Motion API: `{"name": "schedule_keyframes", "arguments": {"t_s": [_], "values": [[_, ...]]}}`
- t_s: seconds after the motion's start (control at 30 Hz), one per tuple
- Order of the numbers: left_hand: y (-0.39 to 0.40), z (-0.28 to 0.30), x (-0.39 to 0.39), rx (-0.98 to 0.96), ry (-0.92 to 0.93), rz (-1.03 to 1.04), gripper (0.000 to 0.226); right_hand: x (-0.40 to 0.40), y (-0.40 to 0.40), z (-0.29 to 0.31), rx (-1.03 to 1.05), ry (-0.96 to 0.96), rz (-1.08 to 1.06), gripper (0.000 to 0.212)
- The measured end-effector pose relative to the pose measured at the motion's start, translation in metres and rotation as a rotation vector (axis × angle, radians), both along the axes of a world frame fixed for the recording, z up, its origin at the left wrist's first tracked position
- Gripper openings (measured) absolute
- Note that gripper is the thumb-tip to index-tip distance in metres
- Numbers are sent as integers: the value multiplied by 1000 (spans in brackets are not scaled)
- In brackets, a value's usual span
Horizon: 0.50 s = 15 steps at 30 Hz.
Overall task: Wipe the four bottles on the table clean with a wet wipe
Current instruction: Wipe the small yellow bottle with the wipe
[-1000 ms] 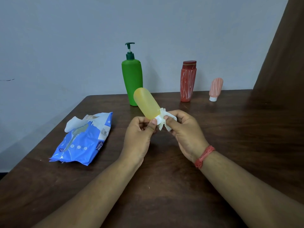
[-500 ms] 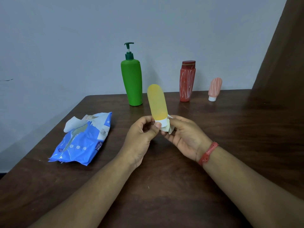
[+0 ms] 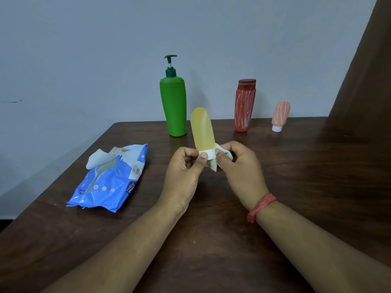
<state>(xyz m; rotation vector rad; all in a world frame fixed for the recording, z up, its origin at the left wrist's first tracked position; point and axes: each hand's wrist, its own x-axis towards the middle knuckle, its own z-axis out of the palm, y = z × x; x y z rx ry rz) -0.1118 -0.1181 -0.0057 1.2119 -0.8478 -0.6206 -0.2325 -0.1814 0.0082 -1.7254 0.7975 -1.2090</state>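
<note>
A yellow squeeze bottle (image 3: 202,129) stands cap-down and nearly upright above the table, between my hands. My left hand (image 3: 185,176) pinches its white cap with thumb and fingers. My right hand (image 3: 241,172) holds a crumpled wet wipe (image 3: 213,164) against the cap's right side and underside. At the back of the table stand a green pump bottle (image 3: 173,106), a red bottle with white streaks (image 3: 244,106) and a small pink tube (image 3: 280,115) on its white cap.
A blue pack of wet wipes (image 3: 110,180) lies on the dark wooden table (image 3: 317,166) to the left, with a wipe sticking out of its top. A grey wall runs behind the table. A brown panel rises at the far right.
The yellow bottle has swung from leaning left to nearly upright. My right hand has shifted the wipe from around the cap's front to its right side and underside.
</note>
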Motion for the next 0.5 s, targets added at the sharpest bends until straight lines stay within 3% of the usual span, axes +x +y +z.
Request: {"name": "schedule_keyframes", "arguments": {"t_s": [0.13,0.2,0.33,0.5], "values": [[1,1,2,-4,41,38,12,-3,2,3,-388,154,-36,9],[0,2,5,24,29,71,18,-1,8,3,-461,169,25,11],[-2,0,11,34,39,107,15,-3,-6,5,-139,-39,-18,10],[1,3,15,92,-60,153,32,-22,-35,5,174,-288,-157,14]]}}
